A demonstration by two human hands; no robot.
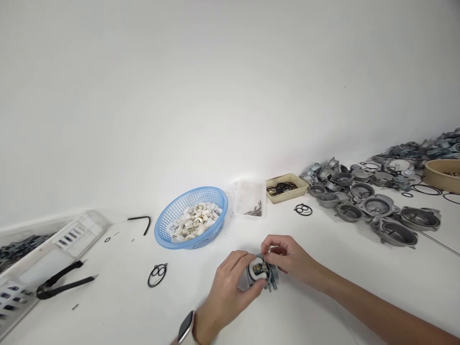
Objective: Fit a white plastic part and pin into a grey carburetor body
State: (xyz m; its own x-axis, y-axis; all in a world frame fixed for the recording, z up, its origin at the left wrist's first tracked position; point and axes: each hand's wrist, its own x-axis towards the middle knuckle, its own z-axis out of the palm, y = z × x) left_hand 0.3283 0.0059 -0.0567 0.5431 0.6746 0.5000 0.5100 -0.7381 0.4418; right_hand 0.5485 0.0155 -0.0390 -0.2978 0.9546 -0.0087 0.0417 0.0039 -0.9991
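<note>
- Carburetor body (261, 274): low on the white bench (323, 306), grasped in the grip of left hand (226, 292) and right hand (287, 258).
- Blue basket (192, 223), pliers (59, 282), metal bowls (377, 211) lie around.
- Bare white wall (215, 86) behind.

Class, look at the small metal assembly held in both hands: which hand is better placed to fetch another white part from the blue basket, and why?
Probably the left hand: the blue basket lies on its side, up and left of the metal assembly, while the right hand would have to cross over it.

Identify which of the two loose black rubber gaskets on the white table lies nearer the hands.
The black double-ring gasket left of the left hand, below the blue basket; the other lies beside the beige tray.
</note>
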